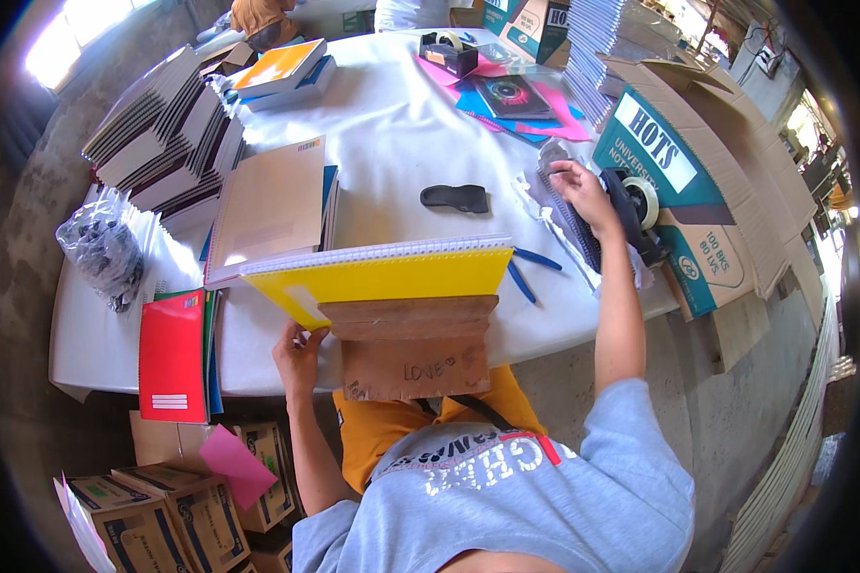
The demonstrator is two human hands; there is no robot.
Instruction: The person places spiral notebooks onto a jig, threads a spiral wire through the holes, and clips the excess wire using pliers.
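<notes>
A yellow spiral notebook (392, 284) stands tilted in front of me, its coil-holed edge upward, against a brown wooden stand (411, 349) at the table's front edge. My left hand (299, 355) grips the notebook's lower left corner between thumb and fingers. Off to the right, my right hand (585, 198) is over an opened plastic wrapper of dark spiral coils (575, 229), its fingers bent together at the coils. Whatever is between those fingertips is too small to make out. Blue-handled pliers (526, 274) lie just right of the notebook, and a black flat piece (455, 199) lies beyond it.
Notebooks with beige (268, 205) and red (172, 358) covers lie at left, near a bag of black bits (103, 244) and stacked books (167, 143). A tape dispenser (637, 215) and open carton (678, 181) stand right. Cartons (177, 516) sit below the table's left side.
</notes>
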